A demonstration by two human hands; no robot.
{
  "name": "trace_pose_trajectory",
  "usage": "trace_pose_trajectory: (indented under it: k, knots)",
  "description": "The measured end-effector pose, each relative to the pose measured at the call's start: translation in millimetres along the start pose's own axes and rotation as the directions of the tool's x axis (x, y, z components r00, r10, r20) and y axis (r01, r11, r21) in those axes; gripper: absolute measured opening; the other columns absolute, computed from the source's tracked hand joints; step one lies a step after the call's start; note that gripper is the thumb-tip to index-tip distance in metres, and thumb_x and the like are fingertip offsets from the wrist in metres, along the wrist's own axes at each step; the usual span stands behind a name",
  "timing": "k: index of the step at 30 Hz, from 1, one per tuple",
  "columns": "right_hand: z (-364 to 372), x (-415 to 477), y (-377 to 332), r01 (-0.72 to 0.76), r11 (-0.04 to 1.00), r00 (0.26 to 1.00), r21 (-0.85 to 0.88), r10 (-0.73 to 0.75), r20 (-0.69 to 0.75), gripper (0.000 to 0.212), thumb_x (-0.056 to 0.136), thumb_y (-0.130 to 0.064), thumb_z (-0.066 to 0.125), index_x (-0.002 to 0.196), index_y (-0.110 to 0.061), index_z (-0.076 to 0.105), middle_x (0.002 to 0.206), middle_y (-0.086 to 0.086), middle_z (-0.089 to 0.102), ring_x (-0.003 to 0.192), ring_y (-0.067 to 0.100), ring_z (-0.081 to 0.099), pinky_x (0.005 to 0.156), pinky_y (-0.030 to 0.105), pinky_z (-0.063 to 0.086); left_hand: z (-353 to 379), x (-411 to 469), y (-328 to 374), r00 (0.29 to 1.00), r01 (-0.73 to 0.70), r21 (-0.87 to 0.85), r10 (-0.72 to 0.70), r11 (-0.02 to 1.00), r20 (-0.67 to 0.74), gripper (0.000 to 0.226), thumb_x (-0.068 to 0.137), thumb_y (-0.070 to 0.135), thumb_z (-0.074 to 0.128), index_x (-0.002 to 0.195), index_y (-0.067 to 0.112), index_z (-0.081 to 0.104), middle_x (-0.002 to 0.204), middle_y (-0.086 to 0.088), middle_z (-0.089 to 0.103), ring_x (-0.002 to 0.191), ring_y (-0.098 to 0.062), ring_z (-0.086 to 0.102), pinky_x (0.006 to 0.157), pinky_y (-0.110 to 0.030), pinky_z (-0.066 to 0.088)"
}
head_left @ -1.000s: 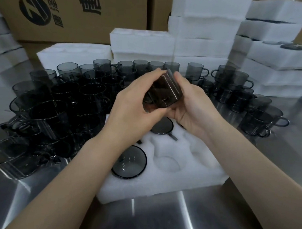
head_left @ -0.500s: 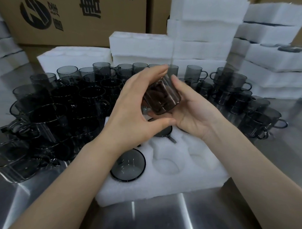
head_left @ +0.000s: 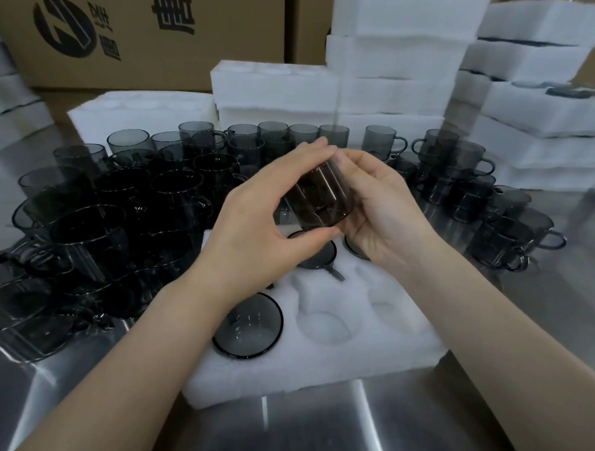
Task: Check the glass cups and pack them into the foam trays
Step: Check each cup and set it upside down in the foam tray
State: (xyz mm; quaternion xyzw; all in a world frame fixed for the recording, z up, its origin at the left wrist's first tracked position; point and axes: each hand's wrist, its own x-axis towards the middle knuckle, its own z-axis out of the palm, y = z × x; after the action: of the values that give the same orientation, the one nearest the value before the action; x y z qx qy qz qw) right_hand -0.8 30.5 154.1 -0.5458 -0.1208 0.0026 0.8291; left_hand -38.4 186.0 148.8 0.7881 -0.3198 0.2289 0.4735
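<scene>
A smoky dark glass cup [head_left: 322,199] is held tilted in the air between both hands, above the white foam tray [head_left: 327,359]. My left hand [head_left: 266,226] grips it from the left, thumb under its base and fingers over its top. My right hand [head_left: 387,218] cups it from the right. Cups sit in the tray's pockets: one at the near left [head_left: 247,323], one in the middle [head_left: 315,253], and one partly hidden under my right hand. Two near pockets [head_left: 326,327] hold nothing.
Many more dark glass cups [head_left: 120,204] crowd the steel table [head_left: 330,423] on the left and along the back, with another group [head_left: 484,198] on the right. Stacks of white foam trays [head_left: 395,63] and cardboard boxes [head_left: 148,38] stand behind.
The cup has been turned slightly between my hands and now sits a little more upright. Both hands stay at about the same height over the tray.
</scene>
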Motion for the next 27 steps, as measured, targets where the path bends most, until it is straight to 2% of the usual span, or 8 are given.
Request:
trace_pose_trajectory:
  k: [3, 6, 9, 12, 15, 22, 25, 27]
  knots:
    - [2.9, 0.2, -2.6, -0.025, 0.999, 1.000, -0.021, 0.025, -0.002, 0.017, 0.097, -0.016, 0.056, 0.105, -0.002, 0.060, 0.089, 0.014, 0.059, 0.084, 0.028, 0.063, 0.076, 0.048, 0.058, -0.8, 0.6, -3.2, 0.999, 0.007, 0.024, -0.006, 1.000, -0.038, 0.065, 0.074, 0.000, 0.071, 0.135, 0.017, 0.053, 0.147, 0.000, 0.044, 0.140, -0.008, 0.036, 0.114, -0.038, 0.036]
    - [6.5, -0.7, -3.3, -0.035, 0.997, 0.999, -0.069, 0.036, 0.016, 0.013, 0.098, -0.014, 0.053, 0.089, -0.004, 0.056, 0.071, 0.006, 0.057, 0.074, 0.022, 0.062, 0.082, 0.050, 0.057, -0.8, 1.4, -5.6, 0.996, 0.038, 0.070, -0.033, 0.997, -0.080, 0.069, 0.070, -0.011, 0.061, 0.126, 0.029, 0.053, 0.143, 0.011, 0.042, 0.140, -0.003, 0.032, 0.112, -0.032, 0.036]
    - [7.4, -1.2, -4.0, -0.042, 0.979, 0.999, -0.198, 0.046, 0.017, 0.029, 0.098, -0.019, 0.052, 0.071, -0.008, 0.050, 0.062, 0.001, 0.049, 0.062, 0.020, 0.055, 0.061, 0.039, 0.057, -1.1, 2.1, -6.7, 0.997, 0.018, 0.135, -0.008, 0.991, -0.071, 0.074, 0.066, -0.017, 0.054, 0.120, 0.034, 0.049, 0.144, 0.011, 0.037, 0.141, -0.002, 0.028, 0.110, -0.015, 0.028]
    - [6.2, -1.0, -6.7, -0.089, 0.940, 0.994, -0.329, 0.105, 0.031, 0.034, 0.099, -0.025, 0.047, 0.068, -0.010, 0.048, 0.052, 0.003, 0.037, 0.047, 0.019, 0.042, 0.042, 0.027, 0.038, -3.3, 3.2, -8.7, 0.999, -0.013, 0.195, 0.021, 0.981, -0.043, 0.074, 0.064, -0.022, 0.049, 0.119, 0.027, 0.050, 0.151, -0.001, 0.033, 0.141, -0.005, 0.026, 0.109, -0.008, 0.020]
    - [2.8, -1.0, -9.0, -0.174, 0.955, 0.979, -0.239, 0.194, 0.065, 0.036, 0.098, -0.026, 0.041, 0.065, -0.012, 0.043, 0.050, 0.001, 0.025, 0.043, 0.017, 0.033, 0.040, 0.024, 0.026, -3.8, 3.6, -10.4, 0.998, -0.060, 0.178, 0.063, 0.982, -0.009, 0.069, 0.070, -0.023, 0.056, 0.124, 0.020, 0.052, 0.149, -0.004, 0.033, 0.142, -0.009, 0.027, 0.112, -0.015, 0.024]
    - [-2.9, -1.4, -12.4, -0.233, 0.970, 0.947, 0.071, 0.209, 0.244, 0.033, 0.085, -0.037, 0.047, 0.059, -0.016, 0.049, 0.049, -0.001, 0.029, 0.045, 0.014, 0.033, 0.042, 0.022, 0.023, -3.2, 2.7, -11.5, 0.994, -0.060, 0.019, 0.061, 0.998, -0.094, 0.063, 0.077, 0.002, 0.069, 0.128, 0.030, 0.046, 0.130, 0.004, 0.045, 0.130, -0.012, 0.043, 0.109, -0.037, 0.040]
    - [-5.5, -2.0, -13.4, -0.220, 0.963, 0.920, 0.153, 0.152, 0.362, 0.027, 0.089, -0.036, 0.043, 0.072, -0.016, 0.052, 0.051, -0.003, 0.037, 0.046, 0.011, 0.035, 0.043, 0.023, 0.022, -2.7, 2.9, -11.1, 0.994, 0.006, -0.191, -0.027, 0.982, -0.103, 0.060, 0.080, 0.003, 0.065, 0.127, 0.030, 0.042, 0.129, -0.001, 0.048, 0.126, -0.018, 0.049, 0.106, -0.037, 0.044]
    - [-6.8, -2.7, -12.8, -0.184, 0.969, 0.901, 0.163, 0.101, 0.421, 0.021, 0.092, -0.031, 0.040, 0.086, -0.016, 0.053, 0.056, -0.006, 0.043, 0.046, 0.008, 0.036, 0.044, 0.021, 0.023, -2.5, 2.6, -11.5, 0.993, 0.015, -0.297, -0.048, 0.955, -0.105, 0.055, 0.083, 0.001, 0.062, 0.128, 0.022, 0.038, 0.124, 0.000, 0.050, 0.120, -0.006, 0.053, 0.100, -0.026, 0.045]
